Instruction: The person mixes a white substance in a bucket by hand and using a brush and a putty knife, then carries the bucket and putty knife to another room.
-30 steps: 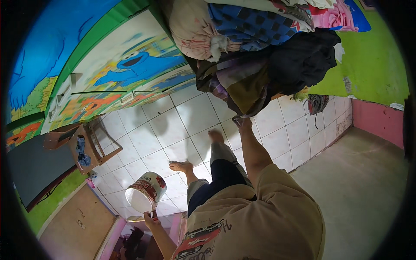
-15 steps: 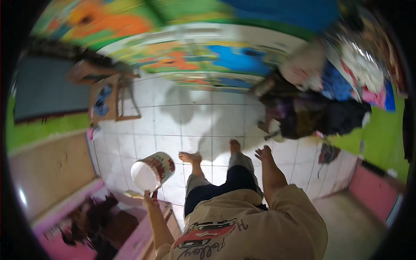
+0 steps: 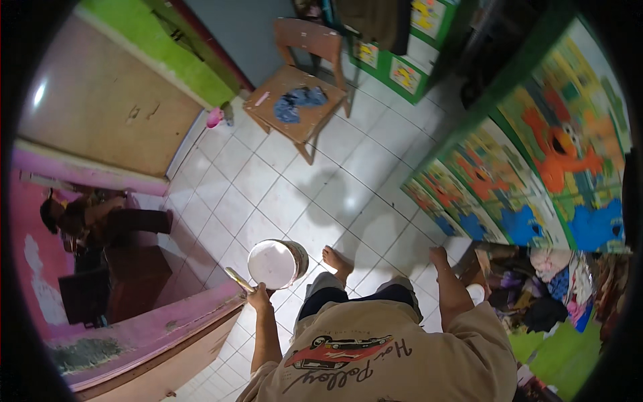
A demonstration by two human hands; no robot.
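Low on the left, my left hand (image 3: 260,297) is closed at the near rim of a paint bucket (image 3: 272,264), which is tilted so its whitish inside shows. A paintbrush (image 3: 240,280) with a pale handle sticks out to the left from the same hand. My right hand (image 3: 439,256) hangs at my right side with nothing seen in it; its fingers are foreshortened but look loose. Below it, my bare foot (image 3: 338,262) stands on white floor tiles (image 3: 281,181).
Ahead stands a wooden chair (image 3: 295,94) with a blue cloth (image 3: 299,104) on its seat. Cartoon-decorated drawers (image 3: 495,181) fill the right, above piled clothes (image 3: 556,295). A pink ledge (image 3: 161,328) runs along the left, with a person (image 3: 100,218) beyond it.
My view and body have swung left, so the chair now lies ahead and the drawers have shifted right. The bucket and brush remain in my left hand.
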